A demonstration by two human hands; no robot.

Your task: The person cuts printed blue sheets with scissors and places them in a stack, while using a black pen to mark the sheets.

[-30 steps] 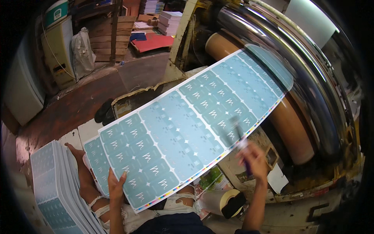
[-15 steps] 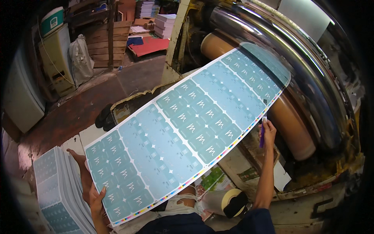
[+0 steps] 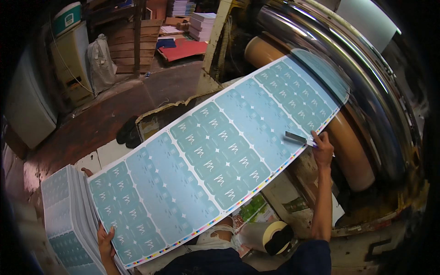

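Observation:
A long printed sheet (image 3: 192, 151) in teal and pale blue slants across the view, its far end against a shiny metal roller (image 3: 339, 50). My left hand (image 3: 106, 240) pinches the sheet's near left end, thumb on top and the other fingers beneath. My right hand (image 3: 323, 149) is closed around a cutter knife (image 3: 297, 137) at the sheet's right edge. The knife's blade points left over the sheet; whether it touches the paper I cannot tell. Most of its handle is hidden in my fingers.
Below the metal roller sits a brown roller (image 3: 350, 151). A tall stack of printed sheets (image 3: 68, 215) stands at the left. A roll of film (image 3: 263, 236) lies near my lap. Dark shoes (image 3: 128, 133) are beside the machine's side panel. Paper stacks (image 3: 202, 26) stand at the back.
The sheet has shifted toward the lower left, with my left hand holding its end. My right hand has turned the cutter knife so its blade now lies over the sheet.

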